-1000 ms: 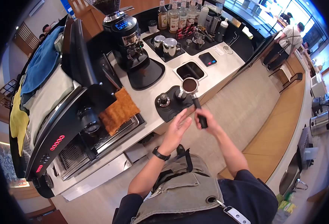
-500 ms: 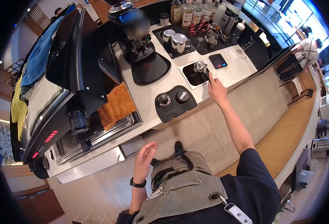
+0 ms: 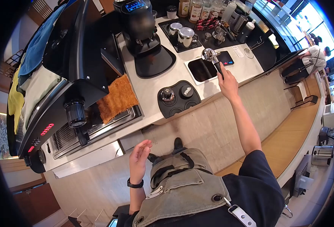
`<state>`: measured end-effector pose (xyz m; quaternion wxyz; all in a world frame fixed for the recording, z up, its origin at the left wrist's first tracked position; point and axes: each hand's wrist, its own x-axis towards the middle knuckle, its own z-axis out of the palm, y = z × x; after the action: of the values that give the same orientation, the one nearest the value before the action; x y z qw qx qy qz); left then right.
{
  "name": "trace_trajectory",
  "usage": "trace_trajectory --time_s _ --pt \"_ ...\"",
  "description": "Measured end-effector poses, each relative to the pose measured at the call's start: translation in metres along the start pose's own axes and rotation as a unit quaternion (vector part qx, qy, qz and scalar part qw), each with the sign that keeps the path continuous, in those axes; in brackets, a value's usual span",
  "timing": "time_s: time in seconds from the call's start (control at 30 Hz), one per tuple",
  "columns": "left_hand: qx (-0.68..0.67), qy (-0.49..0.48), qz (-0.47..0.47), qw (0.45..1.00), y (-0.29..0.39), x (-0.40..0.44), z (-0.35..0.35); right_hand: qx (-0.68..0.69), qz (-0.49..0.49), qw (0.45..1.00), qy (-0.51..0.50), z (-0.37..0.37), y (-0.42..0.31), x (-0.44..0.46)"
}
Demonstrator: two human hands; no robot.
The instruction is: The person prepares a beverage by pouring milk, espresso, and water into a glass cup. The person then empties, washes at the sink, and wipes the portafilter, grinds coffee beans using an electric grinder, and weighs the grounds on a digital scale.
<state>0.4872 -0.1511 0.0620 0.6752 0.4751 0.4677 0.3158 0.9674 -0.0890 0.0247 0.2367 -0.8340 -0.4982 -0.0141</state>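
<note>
"What's along the counter's (image 3: 250, 74) far edge?"

"Bottles (image 3: 206, 11), with something checked (image 3: 206, 25) in red and black in front. A paper cup (image 3: 172, 12) is near them."

"And at the left end?"

"The coffee machine (image 3: 47, 113), draped with a blue cloth (image 3: 42, 41), a whitish cloth (image 3: 40, 90) and a yellow cloth (image 3: 15, 102)."

"Anyone about?"

"A person (image 3: 313, 62) in a pale top, well beyond the right end, near a chair (image 3: 301, 90)."

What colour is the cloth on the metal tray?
The fuzzy rectangular cloth is orange-brown; see the head view.
</note>
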Motion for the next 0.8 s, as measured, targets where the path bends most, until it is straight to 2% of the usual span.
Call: trace_trajectory --time_s 0.13,0.2,0.23,0.37,0.5,0.57,0.63,0.8 --pt "0.014 -0.001 0.037 0.999 0.018 0.012 0.001 -0.046 -0.010 0.999 -0.010 0.045 0.028 -0.015" --pt "0.044 0.016 0.070 0.996 0.034 0.017 -0.006 -0.103 -0.032 0.990 -0.092 0.074 0.059 -0.013" --pt "0.070 0.022 0.088 0.993 0.042 0.022 -0.010 -0.098 -0.029 0.988 -0.113 0.067 0.052 -0.010" --pt "0.151 0.053 0.134 0.978 0.075 0.035 -0.017 -0.032 -0.012 0.998 -0.054 0.051 0.027 -0.016" --pt "0.125 0.072 0.166 0.976 0.068 0.038 -0.011 -0.107 0.000 0.989 -0.106 0.049 0.041 -0.006" --pt "0.133 0.051 0.144 0.979 0.057 0.036 -0.008 -0.084 0.011 0.995 -0.057 0.048 0.035 -0.016" --pt "0.132 0.034 0.123 0.983 0.043 0.032 -0.005 -0.109 0.025 0.988 -0.111 0.049 0.038 -0.012" --pt "0.131 -0.015 0.080 0.988 0.029 0.020 0.008 -0.077 -0.020 0.993 -0.086 0.048 0.051 -0.005"
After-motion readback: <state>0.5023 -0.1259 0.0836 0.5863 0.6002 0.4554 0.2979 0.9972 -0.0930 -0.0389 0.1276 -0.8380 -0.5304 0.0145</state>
